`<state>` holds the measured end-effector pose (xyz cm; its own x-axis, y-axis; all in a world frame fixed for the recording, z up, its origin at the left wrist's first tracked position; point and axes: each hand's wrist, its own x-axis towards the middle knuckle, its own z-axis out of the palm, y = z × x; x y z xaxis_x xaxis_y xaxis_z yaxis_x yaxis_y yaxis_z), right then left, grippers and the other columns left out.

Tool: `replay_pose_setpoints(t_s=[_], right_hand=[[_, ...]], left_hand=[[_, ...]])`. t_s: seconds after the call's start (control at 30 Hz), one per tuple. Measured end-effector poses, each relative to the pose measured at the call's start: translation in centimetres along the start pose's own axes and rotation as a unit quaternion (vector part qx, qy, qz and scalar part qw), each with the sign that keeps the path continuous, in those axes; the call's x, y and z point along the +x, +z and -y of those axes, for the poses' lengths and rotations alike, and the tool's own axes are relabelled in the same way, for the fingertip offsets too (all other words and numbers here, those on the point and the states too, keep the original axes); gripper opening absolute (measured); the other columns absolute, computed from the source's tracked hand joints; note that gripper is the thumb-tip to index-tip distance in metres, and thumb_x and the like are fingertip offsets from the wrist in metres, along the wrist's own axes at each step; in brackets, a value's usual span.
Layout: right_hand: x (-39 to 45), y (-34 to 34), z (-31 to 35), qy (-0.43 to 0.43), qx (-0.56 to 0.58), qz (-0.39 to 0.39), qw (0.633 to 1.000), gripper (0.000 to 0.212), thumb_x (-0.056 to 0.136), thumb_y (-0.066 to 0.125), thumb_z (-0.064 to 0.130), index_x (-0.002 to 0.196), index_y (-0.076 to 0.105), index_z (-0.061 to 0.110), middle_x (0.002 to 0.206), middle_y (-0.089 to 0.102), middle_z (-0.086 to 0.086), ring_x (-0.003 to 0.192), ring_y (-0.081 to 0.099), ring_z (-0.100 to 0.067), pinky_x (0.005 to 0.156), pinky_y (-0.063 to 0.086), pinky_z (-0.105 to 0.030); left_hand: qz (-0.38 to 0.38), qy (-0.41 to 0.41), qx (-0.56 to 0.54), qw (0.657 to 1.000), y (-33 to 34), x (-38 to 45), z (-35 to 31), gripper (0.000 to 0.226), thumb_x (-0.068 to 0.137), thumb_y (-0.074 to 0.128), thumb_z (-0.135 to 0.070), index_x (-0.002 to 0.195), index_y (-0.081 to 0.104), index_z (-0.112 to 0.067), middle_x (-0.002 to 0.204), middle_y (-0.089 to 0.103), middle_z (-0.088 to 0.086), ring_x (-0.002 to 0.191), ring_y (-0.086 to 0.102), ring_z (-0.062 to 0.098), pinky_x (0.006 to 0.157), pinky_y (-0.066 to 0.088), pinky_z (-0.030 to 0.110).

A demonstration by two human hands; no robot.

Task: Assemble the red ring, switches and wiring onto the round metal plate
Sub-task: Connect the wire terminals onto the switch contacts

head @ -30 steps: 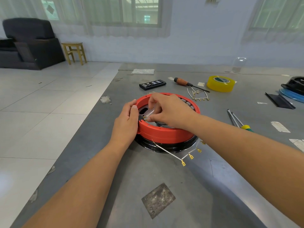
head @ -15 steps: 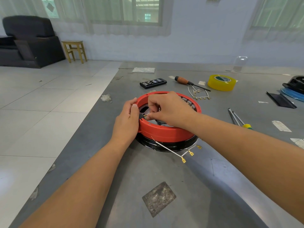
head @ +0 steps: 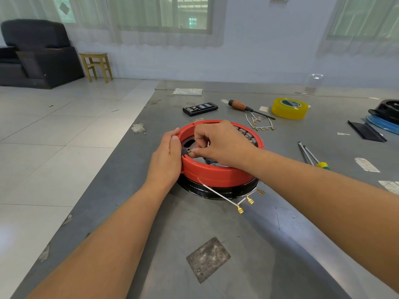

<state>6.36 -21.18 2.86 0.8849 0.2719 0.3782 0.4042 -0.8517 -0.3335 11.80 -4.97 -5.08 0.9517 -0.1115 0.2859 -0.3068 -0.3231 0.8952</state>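
Grey table (head: 151,244), tiled floor beyond. Red ring (head: 216,175) sat mid-table on the round plate (head: 207,192). My left hand (head: 166,162) pressed flat against its outer wall. Since a second ago my right hand (head: 222,145) had dipped lower inside, pinching a brass terminal (head: 189,151) at the near-left wall; seating probably begun. Loose wires (head: 222,196) trailed out front.
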Motion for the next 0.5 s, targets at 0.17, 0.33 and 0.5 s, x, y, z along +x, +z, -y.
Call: replay_pose_setpoints(t_s=[0.17, 0.33, 0.5], right_hand=[[0.0, -0.3, -0.5, 0.017, 0.003, 0.031, 0.999, 0.032, 0.084, 0.082, 0.03, 0.074, 0.052, 0.03, 0.076, 0.067, 0.009, 0.076, 0.063, -0.006, 0.064, 0.044, -0.016], [-0.3, -0.7, -0.8, 0.002, -0.017, 0.032, 0.999, 0.013, 0.086, 0.078, 0.028, 0.09, 0.066, 0.025, 0.089, 0.07, 0.012, 0.086, 0.062, -0.005, 0.076, 0.047, -0.022], [-0.3, -1.0, -0.9, -0.017, -0.074, 0.042, 0.996, 0.005, 0.088, 0.075, 0.033, 0.089, 0.073, 0.029, 0.096, 0.068, 0.009, 0.092, 0.06, -0.008, 0.082, 0.048, -0.03]], left_hand=[[0.001, 0.002, -0.012, 1.0, -0.1, -0.1, 0.0, 0.04, 0.113, 0.032, -0.038, 0.145, 0.054, -0.038, 0.118, 0.065, -0.017, 0.108, 0.06, 0.009, 0.082, 0.039, 0.013], [0.003, 0.002, -0.013, 1.0, 0.0, -0.1, 0.0, 0.04, 0.113, 0.032, -0.038, 0.146, 0.054, -0.038, 0.126, 0.064, -0.012, 0.112, 0.06, 0.012, 0.081, 0.039, 0.011], [0.002, 0.004, -0.019, 1.0, -0.2, -0.1, 0.0, 0.039, 0.112, 0.032, -0.038, 0.143, 0.056, -0.04, 0.123, 0.066, -0.013, 0.114, 0.061, 0.012, 0.086, 0.042, 0.02]])
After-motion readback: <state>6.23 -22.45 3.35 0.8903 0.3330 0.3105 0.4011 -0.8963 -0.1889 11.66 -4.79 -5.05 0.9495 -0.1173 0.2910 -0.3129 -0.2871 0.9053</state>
